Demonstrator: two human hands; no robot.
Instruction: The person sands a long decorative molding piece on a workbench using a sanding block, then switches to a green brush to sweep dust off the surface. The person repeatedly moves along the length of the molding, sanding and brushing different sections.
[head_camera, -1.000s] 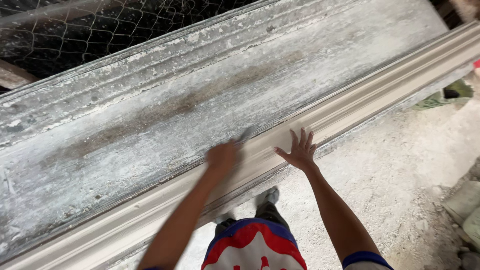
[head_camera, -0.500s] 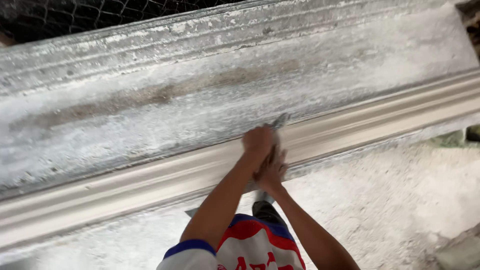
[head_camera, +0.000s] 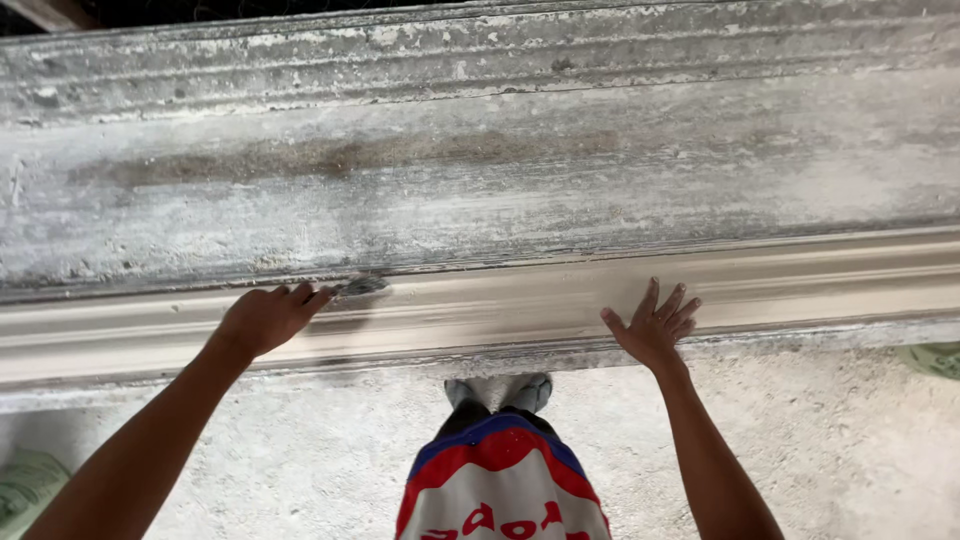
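Note:
A long pale plaster moulding (head_camera: 500, 305) runs left to right along the front edge of a dusty grey work table (head_camera: 480, 190). My left hand (head_camera: 268, 317) is closed on a small flat metal tool (head_camera: 362, 286), whose blade lies on the moulding's upper edge. My right hand (head_camera: 655, 325) rests flat on the moulding to the right, fingers spread, holding nothing.
Plaster dust covers the rough floor (head_camera: 830, 430). My shoes (head_camera: 500, 392) stand under the table edge. A green sack (head_camera: 28, 485) lies at the lower left and a green object (head_camera: 932, 358) at the right edge.
My hands were together at the middle of the moulding; now they are apart, the left with the tool moved left, the right moved right and laid flat.

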